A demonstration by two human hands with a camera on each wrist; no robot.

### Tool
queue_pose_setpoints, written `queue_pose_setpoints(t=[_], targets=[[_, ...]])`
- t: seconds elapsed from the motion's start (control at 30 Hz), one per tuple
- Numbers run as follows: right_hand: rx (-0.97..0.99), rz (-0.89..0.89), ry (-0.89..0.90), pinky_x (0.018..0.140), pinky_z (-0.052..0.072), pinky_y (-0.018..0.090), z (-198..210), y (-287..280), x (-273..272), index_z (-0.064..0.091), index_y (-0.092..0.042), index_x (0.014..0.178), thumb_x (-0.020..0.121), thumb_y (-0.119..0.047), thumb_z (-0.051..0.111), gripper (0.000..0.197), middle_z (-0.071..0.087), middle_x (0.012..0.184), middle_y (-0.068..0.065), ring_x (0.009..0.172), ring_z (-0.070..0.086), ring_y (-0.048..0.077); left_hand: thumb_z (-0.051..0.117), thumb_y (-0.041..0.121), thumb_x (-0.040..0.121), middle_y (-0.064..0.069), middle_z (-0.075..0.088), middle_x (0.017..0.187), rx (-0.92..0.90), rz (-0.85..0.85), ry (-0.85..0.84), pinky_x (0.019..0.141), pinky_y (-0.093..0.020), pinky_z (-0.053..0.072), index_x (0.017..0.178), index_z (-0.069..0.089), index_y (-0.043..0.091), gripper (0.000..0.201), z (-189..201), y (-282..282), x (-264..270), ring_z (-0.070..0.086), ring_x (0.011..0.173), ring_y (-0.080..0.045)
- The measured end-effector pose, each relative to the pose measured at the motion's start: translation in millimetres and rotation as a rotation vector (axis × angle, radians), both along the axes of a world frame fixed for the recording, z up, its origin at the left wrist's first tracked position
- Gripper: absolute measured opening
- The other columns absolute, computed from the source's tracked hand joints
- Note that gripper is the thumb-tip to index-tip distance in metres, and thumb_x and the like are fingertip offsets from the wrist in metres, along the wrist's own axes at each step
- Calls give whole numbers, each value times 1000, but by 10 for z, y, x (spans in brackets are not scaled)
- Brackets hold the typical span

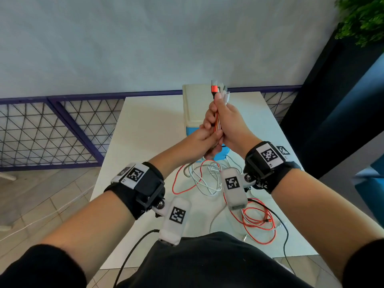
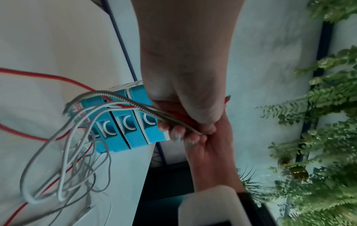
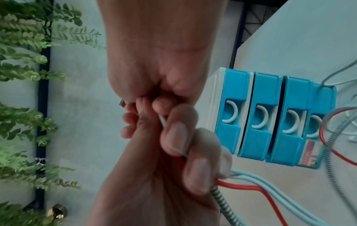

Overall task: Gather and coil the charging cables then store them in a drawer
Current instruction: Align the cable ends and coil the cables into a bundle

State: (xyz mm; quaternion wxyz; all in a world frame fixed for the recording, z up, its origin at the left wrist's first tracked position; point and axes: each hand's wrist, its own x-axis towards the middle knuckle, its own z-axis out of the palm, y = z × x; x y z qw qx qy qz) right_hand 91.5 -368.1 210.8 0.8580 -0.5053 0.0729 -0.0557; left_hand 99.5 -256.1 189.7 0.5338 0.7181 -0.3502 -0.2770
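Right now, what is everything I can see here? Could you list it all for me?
charging cables: a bunch, count unclear; red, white and a silver braided one; plug ends gripped upright in both hands, the rest trailing in loose loops on the table.
drawer unit: one, blue fronts with white handles, white casing; four drawers, all closed, on the table behind the hands.
table: one, white, in front of the person.
black cable: one, crossing the table's near right part.
fence: one, dark purple mesh, behind the table.
plants: green, upper right.
left hand: fingers curled round the cables, lower down.
right hand: gripping the cables near the plugs.
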Motion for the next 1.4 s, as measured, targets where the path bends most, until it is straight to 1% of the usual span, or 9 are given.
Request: queue_pose_setpoints(t=[0.2, 0.33, 0.5, 0.7, 0.8, 0.97, 1.13, 1.3, 1.4], targets=[[137, -123, -27, 28, 18, 17, 83, -365, 74, 37, -20, 67, 101, -45, 35, 42, 29, 47, -8, 33, 21, 4, 36, 40, 98, 6, 56, 59, 198, -52, 9, 85, -24, 44, 76, 54, 12, 40, -158, 297, 168, 66, 69, -15], [132, -97, 42, 28, 16, 18, 53, -450, 61, 37, -21, 65, 100, -48, 35, 44, 27, 46, -8, 34, 19, 4, 39, 32, 97, 5, 47, 57, -8, 78, 452, 82, -27, 46, 88, 58, 13, 29, -194, 368, 196, 58, 59, -9], [112, -86, 74, 29, 14, 17, 98, -474, 40, 38, -21, 64, 99, -48, 37, 44, 24, 46, -8, 34, 18, 5, 50, 36, 91, 5, 46, 64, -54, 81, 654, 79, -23, 50, 115, 54, 11, 35, -241, 448, 288, 51, 62, -9], [-205, 191, 248, 27, 14, 15, 33, -314, -35, 39, -21, 70, 98, -45, 44, 36, 25, 45, -12, 33, 19, 1, 47, 28, 97, 1, 41, 61, -44, 406, 178, 54, -26, 36, 74, 49, 18, 25, -108, 285, 327, 38, 41, -7], [-254, 405, 268, 29, 14, 13, -4, -296, -99, 45, -18, 73, 99, -34, 45, 30, 25, 45, -11, 32, 20, 0, 47, 22, 97, 2, 44, 60, 55, 279, -92, 49, -25, 33, 73, 48, 20, 24, -16, 252, 381, 38, 46, -6], [-63, 272, 214, 49, 44, 19, -29, -298, -111, 58, -13, 75, 98, -30, 47, 30, 53, 61, -3, 54, 54, 8, 46, 9, 96, 9, 49, 59, 60, 111, -156, 49, -12, 34, 75, 45, 18, 23, 133, 265, 405, 41, 45, 3], [-176, 317, 279, 71, 48, 35, -70, -258, -153, 66, -23, 110, 95, -48, 48, 34, 67, 102, 10, 85, 65, 20, 45, 5, 96, 15, 55, 120, 59, 0, -186, 78, -14, 46, 76, 47, 16, 23, 171, 234, 431, 59, 88, 4], [-168, 451, 332, 96, 46, 52, -116, -127, -174, 58, -16, 121, 97, -52, 38, 48, 58, 115, 20, 116, 57, 41, 56, 9, 90, 6, 61, 90, 46, 154, -308, 75, -23, 46, 85, 45, 17, 15, 84, 170, 403, 62, 80, -2], [-304, 461, 333, 92, 51, 53, -117, -86, -207, 55, -12, 123, 97, -54, 35, 54, 66, 110, 29, 105, 66, 40, 64, 17, 86, -5, 66, 85, 117, 243, -373, 60, -14, 45, 94, 35, 16, 30, 45, 188, 385, 59, 61, 4]])
